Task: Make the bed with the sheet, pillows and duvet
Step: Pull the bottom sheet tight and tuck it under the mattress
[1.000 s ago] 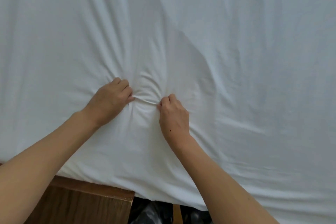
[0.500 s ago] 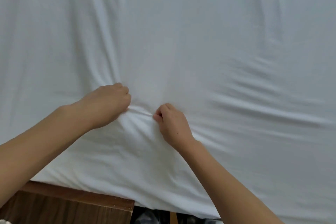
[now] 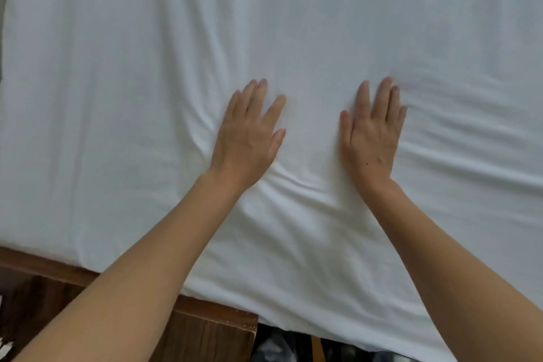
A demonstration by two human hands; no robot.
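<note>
A white sheet (image 3: 308, 23) covers the whole bed and fills most of the view. My left hand (image 3: 248, 135) lies flat on it, palm down, fingers straight and slightly spread. My right hand (image 3: 371, 132) lies flat beside it, about a hand's width to the right, fingers straight too. Low creases run in the sheet between and below my wrists, and more wrinkles fan out to the right of my right hand. No pillows or duvet are in view.
A dark wooden bed frame (image 3: 205, 329) shows along the bottom left under the sheet's near edge. Dark clutter on the floor (image 3: 282, 347) sits at the bottom centre. The sheet's left edge (image 3: 6, 38) meets a grey strip.
Both hands let go of the pinched fold, opened flat and moved apart on the sheet. The bunched fold between them has flattened into low creases.
</note>
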